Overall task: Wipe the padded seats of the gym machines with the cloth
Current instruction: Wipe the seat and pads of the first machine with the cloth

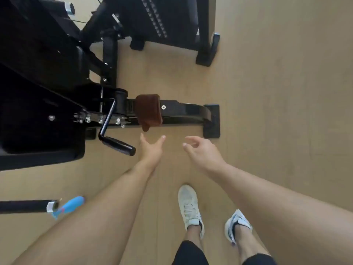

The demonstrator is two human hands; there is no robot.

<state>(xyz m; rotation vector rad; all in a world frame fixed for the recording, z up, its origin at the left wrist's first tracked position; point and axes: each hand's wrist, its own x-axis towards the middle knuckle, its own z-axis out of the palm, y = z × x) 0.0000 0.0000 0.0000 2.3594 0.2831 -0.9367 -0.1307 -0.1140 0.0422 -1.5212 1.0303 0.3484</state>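
Observation:
A brown cloth (148, 111) hangs folded over the low black base bar (188, 111) of a gym machine, one corner drooping toward the floor. My left hand (151, 150) reaches out just below that corner with fingers spread, apart from the cloth. My right hand (200, 150) hovers to the right of it, fingers loosely curled and holding nothing. The machine's black padded seat (38, 129) fills the left side, seen from above.
A black crank handle (114, 142) sticks out from the machine near my left hand. A second machine frame with a weight stack (162, 22) stands at the top. A black bar with a blue tag (68, 206) enters from the lower left. My feet stand on the wooden floor (286, 92).

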